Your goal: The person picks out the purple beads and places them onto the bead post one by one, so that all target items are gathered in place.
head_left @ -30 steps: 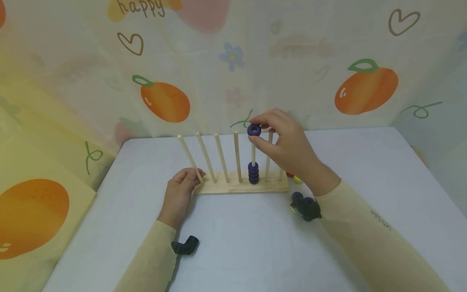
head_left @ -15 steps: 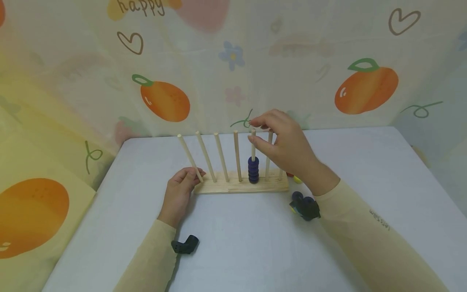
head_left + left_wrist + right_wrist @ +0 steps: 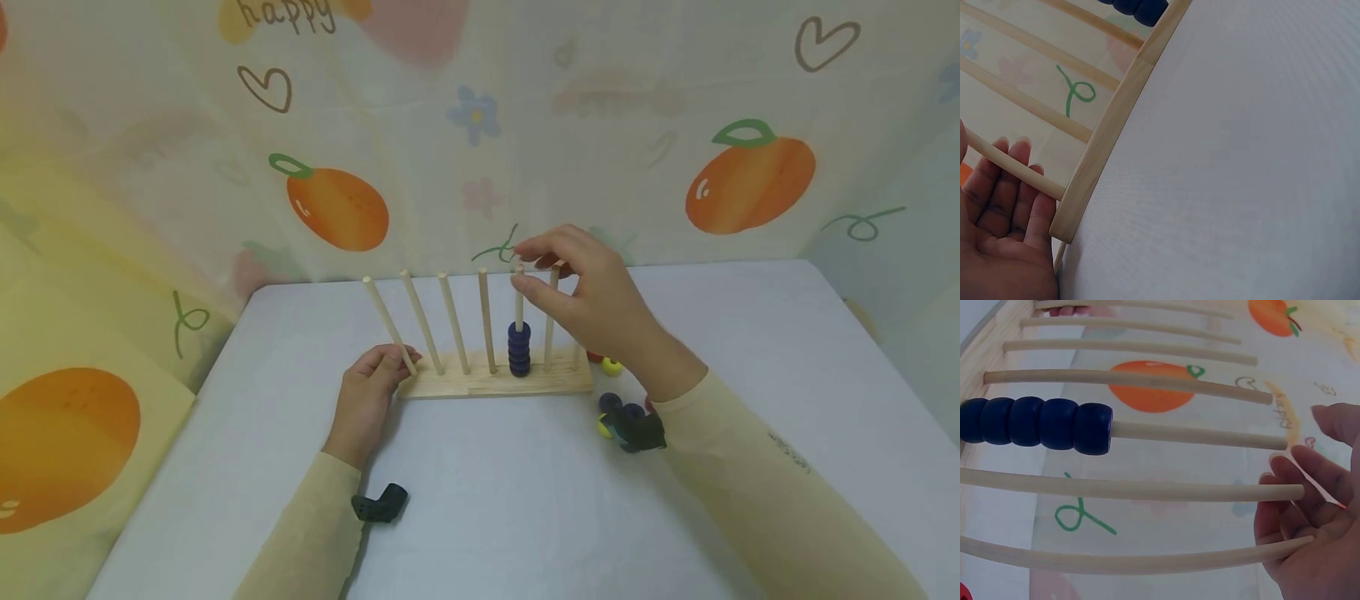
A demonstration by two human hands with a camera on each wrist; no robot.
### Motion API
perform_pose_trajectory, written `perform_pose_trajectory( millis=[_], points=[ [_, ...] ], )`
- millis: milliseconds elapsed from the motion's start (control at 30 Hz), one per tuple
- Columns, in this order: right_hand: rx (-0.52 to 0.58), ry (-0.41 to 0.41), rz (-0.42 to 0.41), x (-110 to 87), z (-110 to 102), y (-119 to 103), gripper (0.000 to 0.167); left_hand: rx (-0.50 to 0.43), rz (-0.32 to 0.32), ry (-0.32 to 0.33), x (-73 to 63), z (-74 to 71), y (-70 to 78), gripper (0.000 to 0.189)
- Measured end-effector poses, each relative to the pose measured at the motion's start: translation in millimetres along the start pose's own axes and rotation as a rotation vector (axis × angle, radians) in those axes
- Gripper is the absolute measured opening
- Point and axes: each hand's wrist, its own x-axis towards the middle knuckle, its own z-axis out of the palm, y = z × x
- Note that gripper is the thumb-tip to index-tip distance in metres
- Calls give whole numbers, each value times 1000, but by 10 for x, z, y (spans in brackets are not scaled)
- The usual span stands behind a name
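Note:
A wooden peg rack (image 3: 450, 385) with several upright pegs stands on the table. Dark blue beads (image 3: 519, 350) are stacked at the foot of one peg right of its middle; the right wrist view shows this blue stack (image 3: 1029, 422) close up. My left hand (image 3: 369, 392) holds the rack's left end, thumb and fingers around the leftmost peg (image 3: 1019, 169). At the top of the beaded peg (image 3: 1204, 434), my right hand (image 3: 588, 292) has its thumb and forefinger spread apart with nothing between them. Its other fingers lie near the tips of the two rightmost pegs.
Loose beads lie right of the rack: a yellow bead (image 3: 612, 367), a red one (image 3: 594, 357) and dark blue ones (image 3: 610, 402), partly hidden by the right wrist camera (image 3: 636, 430). A printed cloth (image 3: 480, 183) hangs behind the white table (image 3: 480, 500).
The blue bead pinched at the peg's top one second ago was let go and dropped onto the stack, which is one bead taller. The right hand has barely moved; the left stays put.

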Motion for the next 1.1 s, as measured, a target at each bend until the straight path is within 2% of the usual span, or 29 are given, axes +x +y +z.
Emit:
perform_pose_trajectory(
  millis=[167, 333, 500, 600, 800, 933, 1100],
  points=[
    [74, -47, 46, -28, -60, -6, 28, 21, -15, 9, -3, 13, 8, 47],
    [183, -108, 138, -61, -147, -32, 34, 26, -21, 13, -1, 16, -4, 46],
    [358, -94, 162, -75, -212, 7, 48, 23, -15, 11, 4, 15, -2, 47],
    [423, -77, 171, -98, -233, 57, 57, 32, -16, 9, -2, 15, 12, 49],
    [477, -35, 192, -184, -277, 155, 65, 49, -24, 9, -8, 13, 23, 51],
    [470, -30, 181, -251, -305, 211, 69, 49, -24, 11, -4, 11, 21, 50],
    [471, -25, 195, -359, -350, 248, 64, 29, -19, 5, -1, 8, 6, 48]
  ],
)
